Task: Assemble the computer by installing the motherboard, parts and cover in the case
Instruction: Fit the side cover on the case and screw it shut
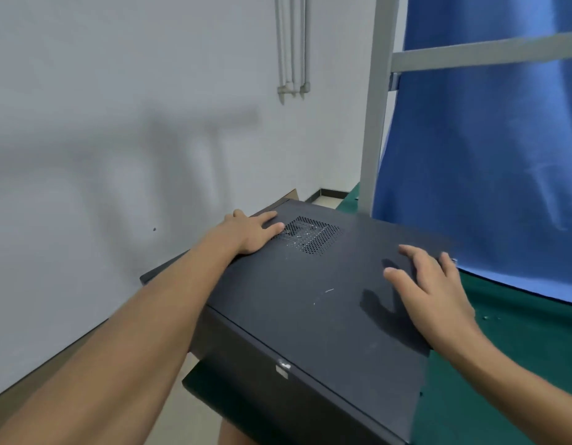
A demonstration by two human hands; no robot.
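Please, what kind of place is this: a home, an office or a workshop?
Probably a workshop or assembly station, not a home. A green work mat shows beside the computer case, a grey metal frame stands by a blue curtain, and bare pipes run down the plain wall.

Left arm (143, 322) extends forward, forearm bare and straight. Left grip (252, 231) lies palm down, fingers straight and close together, pointing right. Right grip (434, 292) lies palm down, fingers spread and slightly arched, thumb out to the left.
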